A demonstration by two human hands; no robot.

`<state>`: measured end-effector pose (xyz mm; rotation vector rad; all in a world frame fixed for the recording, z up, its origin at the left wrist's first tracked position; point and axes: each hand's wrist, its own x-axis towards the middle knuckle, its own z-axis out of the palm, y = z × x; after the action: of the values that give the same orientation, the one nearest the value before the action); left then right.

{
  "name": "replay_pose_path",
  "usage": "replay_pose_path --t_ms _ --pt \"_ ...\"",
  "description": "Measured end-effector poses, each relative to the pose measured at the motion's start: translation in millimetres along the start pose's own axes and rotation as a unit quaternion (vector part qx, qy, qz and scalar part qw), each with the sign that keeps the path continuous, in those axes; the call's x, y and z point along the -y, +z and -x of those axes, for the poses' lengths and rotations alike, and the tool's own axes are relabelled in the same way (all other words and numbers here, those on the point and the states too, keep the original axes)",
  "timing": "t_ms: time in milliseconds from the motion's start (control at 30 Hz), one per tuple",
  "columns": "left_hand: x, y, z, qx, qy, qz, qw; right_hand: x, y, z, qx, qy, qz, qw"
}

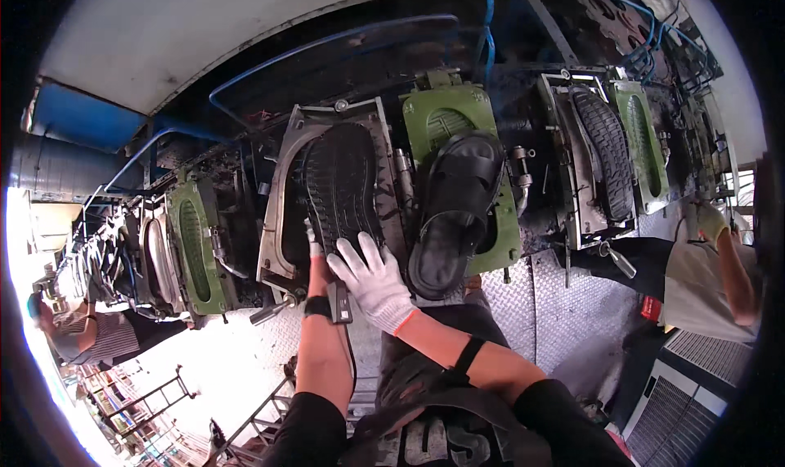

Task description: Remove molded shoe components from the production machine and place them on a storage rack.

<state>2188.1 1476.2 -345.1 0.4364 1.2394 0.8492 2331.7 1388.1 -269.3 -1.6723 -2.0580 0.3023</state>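
Note:
A black shoe sole [342, 177] with a grooved edge lies in a grey metal mould frame [280, 201] in front of me. My right hand [374, 285], in a whitish glove, rests on the sole's near end with its fingers spread. My left hand [311, 236] is at the sole's lower left edge. One fingertip points up there; the other fingers are hidden, so its grip does not show. Just right of the frame, a finished-looking black slide sandal [455, 205] lies on a green mould plate [503, 213], toe opening toward me.
Another open mould [572, 164] with a black sole [605, 152] and a green half [642, 144] stands to the right. More green moulds [195, 246] line the left. Metal handles [274, 310] jut out nearby. People work at both sides; a grey ribbed box [675, 401] stands lower right.

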Motion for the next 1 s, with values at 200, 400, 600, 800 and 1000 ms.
replay_pose_path --t_ms 200,400,600,800,1000 --pt "91.9 -79.9 -17.9 0.139 -0.016 0.025 0.99 11.3 -10.8 -13.4 0.0 -0.003 0.043 0.999" --pt "98.1 -55.1 -31.7 0.153 -0.072 0.072 0.983 5.6 -32.3 -45.8 0.114 0.06 0.067 0.989" --pt "70.5 -65.5 -32.5 0.141 -0.094 0.085 0.982 17.7 -15.4 -64.4 0.041 0.071 0.035 0.996" --pt "75.8 -90.1 -10.9 0.135 -0.121 0.093 0.979 24.3 -48.0 -118.3 0.095 0.037 -0.028 0.994" --pt "83.5 -80.5 -3.5 0.127 -0.126 0.092 0.98 4.6 -94.9 -126.0 0.033 0.002 -0.033 0.999"
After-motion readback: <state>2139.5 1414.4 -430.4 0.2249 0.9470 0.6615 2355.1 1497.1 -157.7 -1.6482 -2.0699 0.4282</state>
